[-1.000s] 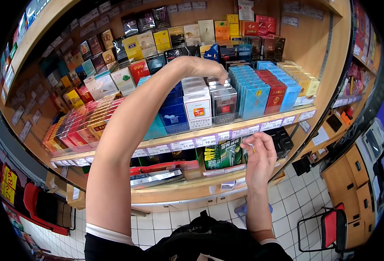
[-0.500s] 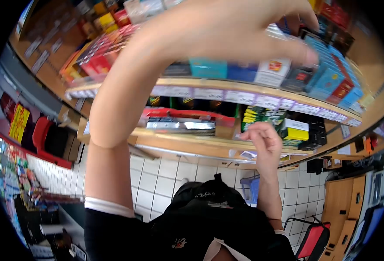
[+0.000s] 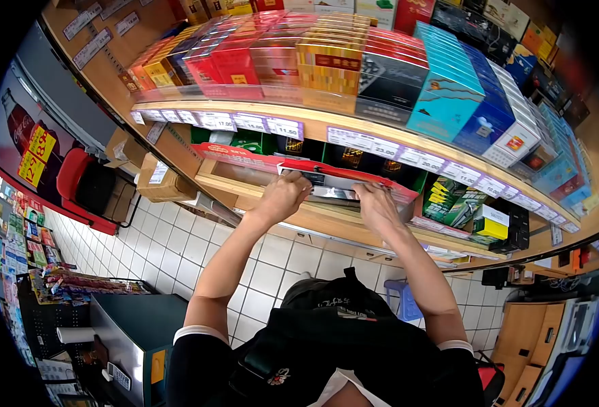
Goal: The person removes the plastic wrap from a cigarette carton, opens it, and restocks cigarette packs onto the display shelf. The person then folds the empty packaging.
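Observation:
On the lower shelf (image 3: 245,191) lies a flat silver-and-black pack (image 3: 334,194), its kind unclear. At its left end, my left hand (image 3: 282,197) is closed with bent fingers. My right hand (image 3: 379,205) grips the right end, fingertips over its upper edge. The undersides of both grips are hidden. Just behind the pack runs a red cardboard strip (image 3: 252,160), and black-and-gold packs (image 3: 345,157) stand beyond it. Green-and-yellow packs (image 3: 442,197) sit right of my right hand.
Above, rows of cigarette packs (image 3: 330,68) line a shelf edged with price labels (image 3: 364,141). A cardboard box (image 3: 158,178) and a red-and-black chair (image 3: 85,180) stand left. A blue plastic stool (image 3: 403,298) is below right, near a dark counter (image 3: 140,332) on the far left.
My left hand has come down from the upper shelf to the silver-and-black pack. My right hand has moved left onto its other end. The view has shifted, showing more of the upper rows.

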A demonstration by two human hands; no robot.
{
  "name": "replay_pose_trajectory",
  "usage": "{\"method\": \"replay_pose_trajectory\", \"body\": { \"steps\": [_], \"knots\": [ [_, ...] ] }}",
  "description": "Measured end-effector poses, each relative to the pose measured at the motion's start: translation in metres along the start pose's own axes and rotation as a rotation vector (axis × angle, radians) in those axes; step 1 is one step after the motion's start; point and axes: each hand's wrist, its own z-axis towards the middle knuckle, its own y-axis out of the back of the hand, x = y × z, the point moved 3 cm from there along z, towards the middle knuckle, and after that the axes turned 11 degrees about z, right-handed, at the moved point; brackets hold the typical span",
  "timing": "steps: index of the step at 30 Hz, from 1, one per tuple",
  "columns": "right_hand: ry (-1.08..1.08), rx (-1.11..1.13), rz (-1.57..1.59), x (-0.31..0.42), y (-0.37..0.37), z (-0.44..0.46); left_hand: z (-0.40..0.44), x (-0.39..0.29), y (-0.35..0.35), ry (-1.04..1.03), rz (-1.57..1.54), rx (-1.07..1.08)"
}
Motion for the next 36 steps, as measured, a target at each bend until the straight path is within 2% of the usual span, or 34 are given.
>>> {"method": "replay_pose_trajectory", "body": {
  "steps": [1,3,4,9,11,12,15,17,19,21,23,27,29,30,33,35,36],
  "knots": [
    [-0.031,0.047,-0.115,0.0,-0.001,0.004,-0.002,0.007,-0.006,0.002,-0.008,0.002],
    [-0.1,0.048,-0.137,0.004,0.006,0.01,-0.002,0.017,-0.011,-0.004,-0.049,-0.045],
    [-0.164,0.043,-0.157,0.003,0.01,0.013,-0.003,0.03,-0.024,0.05,-0.108,0.031],
    [-0.101,0.107,-0.163,-0.01,0.014,0.02,0.008,0.037,-0.006,0.042,-0.155,0.144],
    [-0.184,0.295,-0.34,-0.018,0.01,0.02,0.014,0.036,-0.005,-0.038,0.054,0.134],
    [-0.19,0.297,-0.343,-0.019,0.01,0.019,0.018,0.038,-0.008,-0.012,0.076,0.252],
    [-0.209,0.337,-0.395,-0.022,0.008,0.018,0.021,0.034,-0.014,-0.055,0.11,0.367],
    [-0.07,0.249,-0.509,-0.017,0.008,0.016,0.017,0.045,-0.036,-0.104,0.078,0.339],
    [-0.074,0.234,-0.564,-0.025,0.0,0.014,0.012,0.046,-0.046,-0.154,0.047,0.313],
    [-0.077,0.219,-0.618,-0.027,-0.004,0.015,0.009,0.041,-0.042,-0.221,0.174,0.109],
    [-0.072,0.223,-0.725,-0.025,-0.009,0.016,0.009,0.038,-0.043,-0.238,0.145,0.098],
    [-0.168,0.202,-0.646,-0.019,-0.009,0.022,0.014,0.04,-0.051,-0.217,0.152,0.131],
    [-0.227,0.35,-0.511,-0.005,0.004,0.025,0.014,0.041,-0.053,-0.277,0.145,0.066],
    [-0.227,0.347,-0.512,0.005,0.013,0.027,0.016,0.041,-0.048,-0.278,0.146,0.064],
    [-0.228,0.122,-0.171,0.026,0.04,0.028,0.019,0.043,-0.022,-0.223,0.076,0.026],
    [-0.198,-0.029,-0.098,0.032,0.051,0.023,0.023,0.043,0.004,-0.203,0.093,-0.112],
    [-0.202,-0.033,-0.095,0.032,0.053,0.02,0.025,0.041,0.017,-0.194,0.093,-0.159]
  ]
}}
